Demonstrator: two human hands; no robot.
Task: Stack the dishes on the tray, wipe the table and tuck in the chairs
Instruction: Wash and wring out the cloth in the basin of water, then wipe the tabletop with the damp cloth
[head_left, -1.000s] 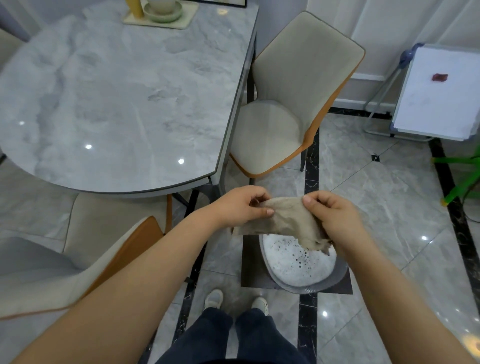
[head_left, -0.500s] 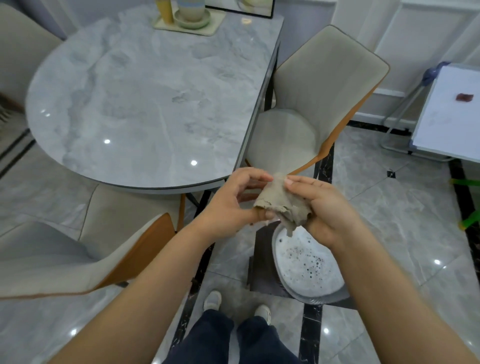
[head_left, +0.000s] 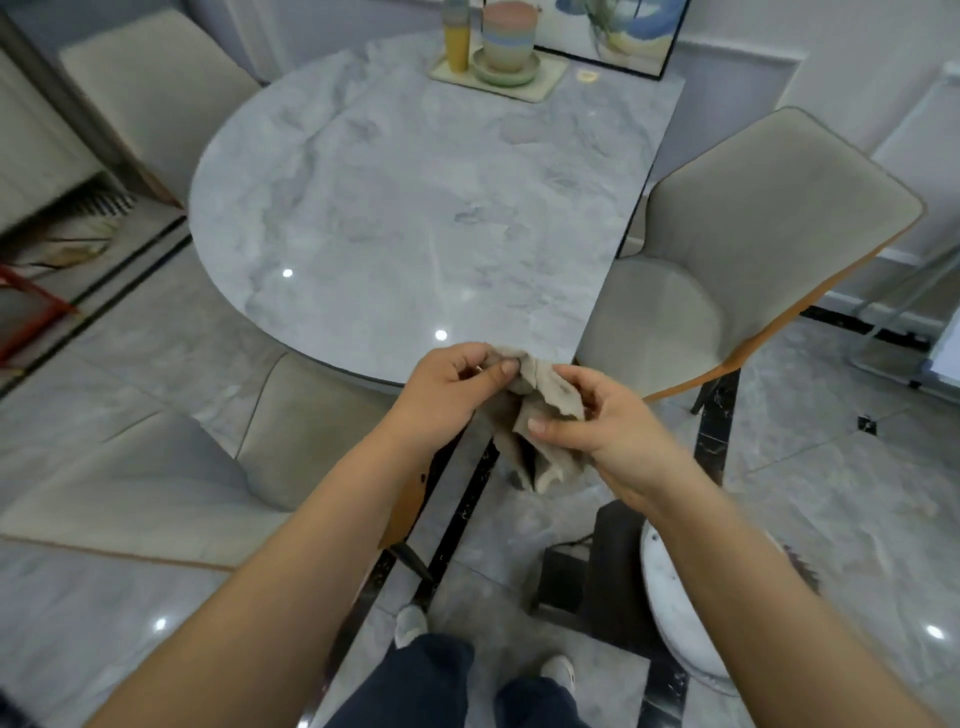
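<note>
A crumpled beige cloth hangs between both hands just in front of the near edge of the grey marble table. My left hand pinches its upper corner; my right hand grips its lower right side. At the table's far end a pale tray carries stacked pastel bowls on a plate and a yellow cup. One beige chair stands pulled out at the right. Another chair stands at the near left, partly under the table.
A white basin with water sits on the floor under my right forearm, beside a dark stand. A third chair is at the far left. A framed picture leans behind the tray. My feet are on the tiled floor.
The view has tilted up and moved away from the basin toward the table. Both hands have risen with the cloth, which hung spread over the basin and is now bunched.
</note>
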